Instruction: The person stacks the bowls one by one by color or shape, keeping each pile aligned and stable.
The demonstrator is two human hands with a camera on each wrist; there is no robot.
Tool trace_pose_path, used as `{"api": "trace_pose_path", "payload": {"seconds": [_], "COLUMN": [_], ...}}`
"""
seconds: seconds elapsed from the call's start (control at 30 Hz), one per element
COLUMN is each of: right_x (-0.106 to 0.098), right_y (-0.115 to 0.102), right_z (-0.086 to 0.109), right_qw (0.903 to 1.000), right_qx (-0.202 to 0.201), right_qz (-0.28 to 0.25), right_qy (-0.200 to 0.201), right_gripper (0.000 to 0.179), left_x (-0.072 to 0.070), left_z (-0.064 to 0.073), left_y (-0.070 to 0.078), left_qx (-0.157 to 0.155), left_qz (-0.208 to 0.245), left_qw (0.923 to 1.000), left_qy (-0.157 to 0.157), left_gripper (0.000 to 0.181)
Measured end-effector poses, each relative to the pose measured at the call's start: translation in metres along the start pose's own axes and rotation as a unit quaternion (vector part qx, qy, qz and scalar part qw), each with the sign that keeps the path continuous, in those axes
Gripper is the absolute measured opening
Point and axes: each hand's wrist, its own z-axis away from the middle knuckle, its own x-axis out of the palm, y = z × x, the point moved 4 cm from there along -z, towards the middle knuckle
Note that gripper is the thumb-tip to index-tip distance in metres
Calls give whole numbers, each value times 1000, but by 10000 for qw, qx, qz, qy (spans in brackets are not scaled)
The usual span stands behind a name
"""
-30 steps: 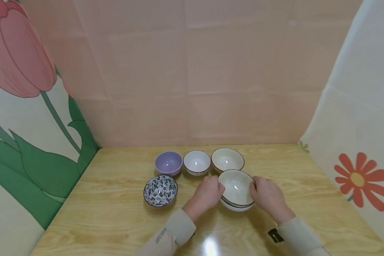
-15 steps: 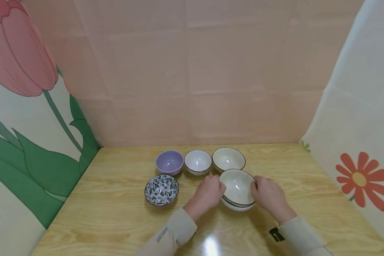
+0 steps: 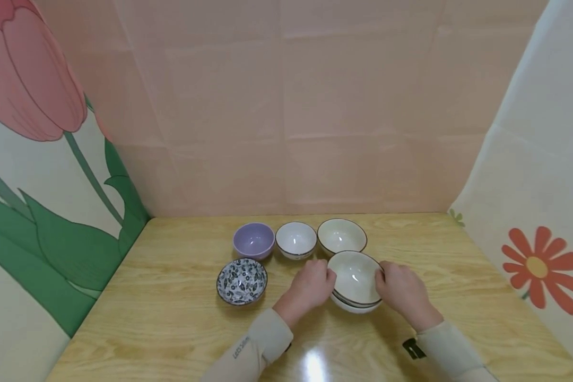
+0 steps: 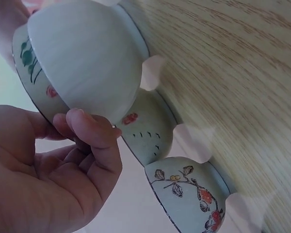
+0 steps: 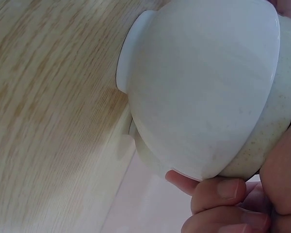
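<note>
The dark-rimmed cream bowl [image 3: 355, 276] sits nested in a plain white bowl [image 3: 357, 309] on the wooden table [image 3: 172, 318], in front of another cream bowl [image 3: 341, 236]. The left hand [image 3: 312, 284] and the right hand [image 3: 402, 293] pinch its rim from opposite sides, thumbs inside, fingers curled outside. Good control calls for equal support from both hands; uneven lifting or lowering could scrape the nested walls.
</note>
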Motion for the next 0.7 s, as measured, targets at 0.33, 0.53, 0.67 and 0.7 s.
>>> {"api": "trace_pose_path", "payload": {"seconds": [0.33,0.53,0.67,0.7], "right_x": [1,2,3,3], "right_y": [0,1,3,3], "right_z": [1,0,-1,-1], "right_qw": [10000,9999,9999,9998], "right_qx": [22,76,113,131], "right_qz": [-46,-63,-68,-92], "right_qy": [-46,-54,-93,-131], "right_gripper": [27,28,30,30], "left_x": [-1,-2,-2,-1], "left_z": [2,1,1,1], "left_y": [0,1,1,0], "left_qx": [54,207,220,197], "left_qz": [-127,-357,-369,-320], "left_qw": [9999,9991,9990,9993], "left_qy": [-56,110,114,77], "left_gripper": [21,21,21,21]}}
